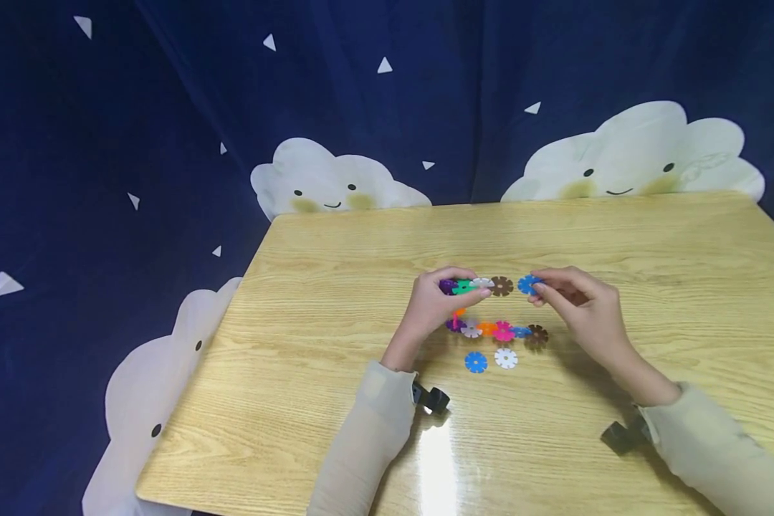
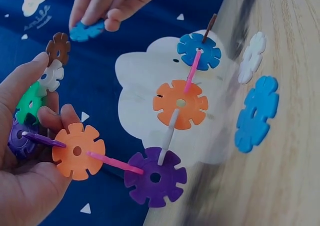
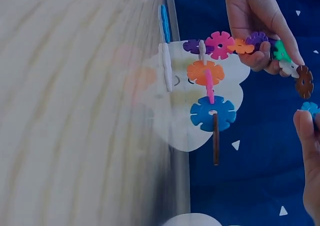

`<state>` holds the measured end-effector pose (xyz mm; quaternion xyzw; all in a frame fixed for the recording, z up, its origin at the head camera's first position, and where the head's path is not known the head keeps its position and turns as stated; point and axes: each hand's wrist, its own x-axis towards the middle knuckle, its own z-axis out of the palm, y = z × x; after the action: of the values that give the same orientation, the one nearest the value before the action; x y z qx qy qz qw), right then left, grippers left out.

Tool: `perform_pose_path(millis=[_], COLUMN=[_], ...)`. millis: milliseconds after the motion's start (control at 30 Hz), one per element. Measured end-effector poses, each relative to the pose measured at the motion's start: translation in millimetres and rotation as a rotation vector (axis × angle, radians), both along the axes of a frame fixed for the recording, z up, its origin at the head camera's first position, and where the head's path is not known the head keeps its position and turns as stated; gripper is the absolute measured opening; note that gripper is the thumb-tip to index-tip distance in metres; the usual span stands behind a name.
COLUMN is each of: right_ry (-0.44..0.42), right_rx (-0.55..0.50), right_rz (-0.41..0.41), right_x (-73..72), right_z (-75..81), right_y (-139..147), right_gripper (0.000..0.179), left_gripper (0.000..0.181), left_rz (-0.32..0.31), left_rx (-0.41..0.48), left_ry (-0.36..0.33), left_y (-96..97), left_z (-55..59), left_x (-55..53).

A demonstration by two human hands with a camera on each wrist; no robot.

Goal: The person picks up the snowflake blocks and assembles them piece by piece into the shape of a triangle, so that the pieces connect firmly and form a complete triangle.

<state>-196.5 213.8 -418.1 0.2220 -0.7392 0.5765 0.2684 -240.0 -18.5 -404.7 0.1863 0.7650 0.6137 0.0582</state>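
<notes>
My left hand (image 1: pixel 429 304) grips one arm of a chain of notched plastic snowflake discs near its end, with a brown disc (image 1: pixel 502 287) sticking out past the thumb. Purple, green (image 2: pixel 31 101) and white discs sit behind it between thumb and fingers. From there the chain bends round through orange (image 2: pixel 78 151), pink and purple discs (image 2: pixel 155 177) into a second arm that ends in brown (image 1: pixel 537 335). Between thumb and fingertips, my right hand (image 1: pixel 583 304) pinches a single blue disc (image 1: pixel 527 285), a small gap away from the brown disc.
Nearer to me on the wooden table (image 1: pixel 284 401) lie a loose blue disc (image 1: pixel 476 362) and a loose white disc (image 1: pixel 506 358). Behind the table's far edge hangs a dark blue curtain (image 1: pixel 387 115) with white clouds. Each wrist wears a small black camera.
</notes>
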Motion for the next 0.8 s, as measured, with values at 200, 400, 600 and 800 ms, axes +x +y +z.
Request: perform_pose_path(millis=[200,400,600,800], right_ry=[0.116,0.146,0.155,0.2], right_rx=[0.04,0.014,0.003,0.001], right_rz=[0.006,0.031,0.044,0.026], right_x=[0.2,0.1,-1.0,-2.4], right_z=[1.6,1.7,3.6,5.6], right_y=[-6,-10,-14,-19], right_gripper=[0.032,0.032,0.032,0.032], left_gripper=[0.029,0.031,0.029,0.027], left_rz=[-0.009,-0.038,-0.05,-0.054], left_rx=[-0.007,0.008,0.046,0.101], left_ry=[-0.014,-0.02,0.023,0.012], left_y=[1.3,2.6,1.5,2.5], left_z=[-1.7,-3.5,-3.0,-1.2], left_x=[0.2,-0.2,0.6,1.2])
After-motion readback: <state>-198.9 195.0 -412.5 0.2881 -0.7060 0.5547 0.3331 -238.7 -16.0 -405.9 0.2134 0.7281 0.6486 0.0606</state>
